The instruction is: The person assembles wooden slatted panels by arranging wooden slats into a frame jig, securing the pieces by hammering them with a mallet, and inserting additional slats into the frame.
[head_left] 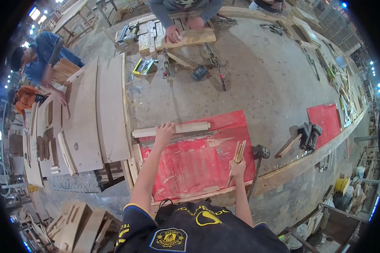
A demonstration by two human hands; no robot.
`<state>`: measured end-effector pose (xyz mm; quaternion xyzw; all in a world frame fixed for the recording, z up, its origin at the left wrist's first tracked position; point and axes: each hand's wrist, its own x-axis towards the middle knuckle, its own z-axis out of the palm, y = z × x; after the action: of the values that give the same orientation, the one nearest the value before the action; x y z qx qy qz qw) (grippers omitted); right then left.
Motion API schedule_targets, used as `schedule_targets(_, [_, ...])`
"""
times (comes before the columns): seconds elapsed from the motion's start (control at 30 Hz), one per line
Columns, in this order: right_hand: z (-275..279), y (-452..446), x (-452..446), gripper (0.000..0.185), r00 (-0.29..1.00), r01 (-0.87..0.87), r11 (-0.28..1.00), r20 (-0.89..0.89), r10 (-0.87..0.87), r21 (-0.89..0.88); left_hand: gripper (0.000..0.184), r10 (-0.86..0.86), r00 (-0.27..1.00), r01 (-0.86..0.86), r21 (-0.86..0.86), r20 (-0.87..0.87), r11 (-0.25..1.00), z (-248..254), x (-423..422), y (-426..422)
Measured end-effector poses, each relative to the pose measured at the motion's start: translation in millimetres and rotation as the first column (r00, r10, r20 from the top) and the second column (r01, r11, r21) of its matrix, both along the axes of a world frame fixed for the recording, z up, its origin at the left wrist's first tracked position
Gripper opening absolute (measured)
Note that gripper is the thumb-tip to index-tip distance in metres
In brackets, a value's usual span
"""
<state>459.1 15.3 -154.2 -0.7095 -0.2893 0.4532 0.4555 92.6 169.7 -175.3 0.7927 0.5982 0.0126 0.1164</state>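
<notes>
I see my left hand point(165, 134) grasping the pale rail point(192, 127), which lies left-to-right across the red sheet's point(185, 166) far side; right hand point(237, 168), clenched on thin sticks point(240, 151), sits apart, bodyward.

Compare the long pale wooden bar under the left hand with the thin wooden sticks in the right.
The bar looks longer and thicker than the slim sticks. The bar lies crosswise under the left hand; the sticks point forward in the right hand. Both are pale wood.
</notes>
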Motion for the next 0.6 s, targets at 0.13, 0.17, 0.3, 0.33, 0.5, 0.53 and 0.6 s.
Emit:
schedule_targets(0.13, [28.4,12.5,-23.2,0.022,0.991,0.089,0.989,-0.113,-0.076,0.121,0.071,0.078,0.996,-0.080,-0.047,-0.048,0.996,13.5,19.8,-6.3])
schedule_targets(0.17, [34.4,12.7,-32.6,0.022,0.975,0.155,0.975,-0.184,-0.124,0.162,0.076,0.077,0.995,-0.079,-0.027,-0.064,0.996,13.0,23.0,-14.6])
schedule_targets(0.3, [37.2,7.0,-57.9,0.021,0.971,0.235,0.873,-0.139,-0.194,0.426,0.087,0.165,0.986,-0.166,-0.067,-0.012,0.984,-0.3,27.1,-48.3])
schedule_targets(0.33, [35.4,4.2,-60.7,0.020,0.983,0.180,0.858,-0.113,-0.143,0.481,0.082,0.200,0.977,-0.195,-0.078,0.073,0.978,6.2,29.4,-60.7])
schedule_targets(0.5, [32.2,-23.1,-69.9,0.018,0.998,-0.040,0.876,0.064,0.011,0.480,0.055,0.286,0.776,-0.195,-0.217,0.562,0.956,19.6,45.8,-157.6])
schedule_targets(0.53, [4.2,-32.2,-67.2,0.018,0.993,-0.090,0.869,0.109,0.042,0.487,0.051,0.335,0.696,-0.166,-0.311,0.635,0.936,26.8,48.8,-174.9])
schedule_targets(0.6, [-34.3,-39.5,-65.3,0.020,0.962,-0.206,0.864,0.256,0.093,0.459,0.054,0.369,0.683,-0.135,-0.387,0.631,0.912,31.0,55.6,-202.0])
